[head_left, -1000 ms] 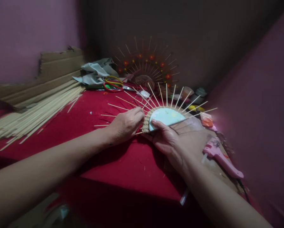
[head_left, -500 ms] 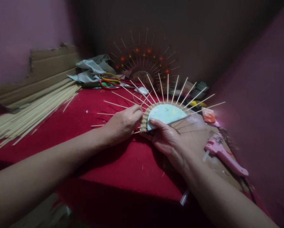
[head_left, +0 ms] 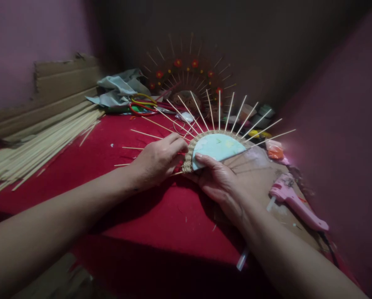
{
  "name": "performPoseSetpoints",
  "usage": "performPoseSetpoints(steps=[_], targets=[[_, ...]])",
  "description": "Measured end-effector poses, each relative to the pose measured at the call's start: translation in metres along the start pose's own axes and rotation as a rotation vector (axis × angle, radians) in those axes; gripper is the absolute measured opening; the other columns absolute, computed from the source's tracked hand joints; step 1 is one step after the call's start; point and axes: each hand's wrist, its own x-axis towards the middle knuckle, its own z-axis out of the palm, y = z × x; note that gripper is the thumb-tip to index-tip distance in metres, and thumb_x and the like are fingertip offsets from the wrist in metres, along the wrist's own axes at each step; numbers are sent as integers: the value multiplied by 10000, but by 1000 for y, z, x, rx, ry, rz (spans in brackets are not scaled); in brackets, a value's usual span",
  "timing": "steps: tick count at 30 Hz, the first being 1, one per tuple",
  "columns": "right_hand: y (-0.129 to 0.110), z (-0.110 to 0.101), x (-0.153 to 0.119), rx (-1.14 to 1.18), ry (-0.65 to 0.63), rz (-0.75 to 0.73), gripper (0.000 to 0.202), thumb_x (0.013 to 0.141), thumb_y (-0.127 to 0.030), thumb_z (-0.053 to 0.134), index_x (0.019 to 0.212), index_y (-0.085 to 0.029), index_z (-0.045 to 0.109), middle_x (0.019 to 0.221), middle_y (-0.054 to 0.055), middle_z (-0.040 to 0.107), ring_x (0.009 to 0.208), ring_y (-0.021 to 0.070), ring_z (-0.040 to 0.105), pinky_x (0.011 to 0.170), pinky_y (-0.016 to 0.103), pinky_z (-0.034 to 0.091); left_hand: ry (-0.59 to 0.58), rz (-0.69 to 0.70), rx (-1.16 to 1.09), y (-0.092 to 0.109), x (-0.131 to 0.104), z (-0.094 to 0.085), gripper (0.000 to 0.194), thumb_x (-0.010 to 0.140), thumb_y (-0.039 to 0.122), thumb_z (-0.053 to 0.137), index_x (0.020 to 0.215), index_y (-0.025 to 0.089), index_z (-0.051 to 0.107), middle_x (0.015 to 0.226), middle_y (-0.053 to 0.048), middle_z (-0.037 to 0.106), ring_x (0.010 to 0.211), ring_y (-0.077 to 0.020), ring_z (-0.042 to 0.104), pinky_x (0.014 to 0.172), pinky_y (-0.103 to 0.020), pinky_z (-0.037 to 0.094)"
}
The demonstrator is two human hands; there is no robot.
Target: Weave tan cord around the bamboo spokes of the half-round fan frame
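Observation:
A half-round piece [head_left: 219, 147] covered in pale blue fabric has a woven, braided rim [head_left: 188, 160] and several thin sticks fanning out from it. My right hand [head_left: 219, 178] grips its lower left part, thumb on top of the fabric and fingers underneath. At the left end of the rim, my left hand [head_left: 162, 160] has its fingers bent and pressed together among the sticks. Whatever lies between those fingertips is too small and hidden to make out.
Loose sticks [head_left: 49, 143] lie at the left by cardboard [head_left: 67, 77]. Scissors [head_left: 142, 106] and grey cloth [head_left: 120, 89] are behind. A pink glue gun [head_left: 298, 203] rests on cardboard at the right. A flowered stick fan [head_left: 186, 74] stands at the back.
My left hand has shifted slightly left and up, its fingers lifting a little off the rim. My right hand keeps its hold on the half-round piece. The view has moved slightly.

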Motion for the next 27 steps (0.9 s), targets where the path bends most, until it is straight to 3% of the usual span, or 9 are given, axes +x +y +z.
performPoseSetpoints(steps=[16,27], targets=[[1,-2,2,3,-32,-22,105,677,-61,622,738,-144,603,707,17,638,671,137,567,745,384,550,-43,54,17,3,-1,-4,160,854,135,420,834,88,572,922,-125,566,785,-160,553,667,-285,497],[3,-1,1,-29,-13,-66,88,664,-77,626,717,-147,622,636,-14,651,615,129,575,691,342,544,13,-39,-21,7,-2,-4,169,850,163,439,823,112,598,926,-104,579,818,-165,569,704,-304,507]])
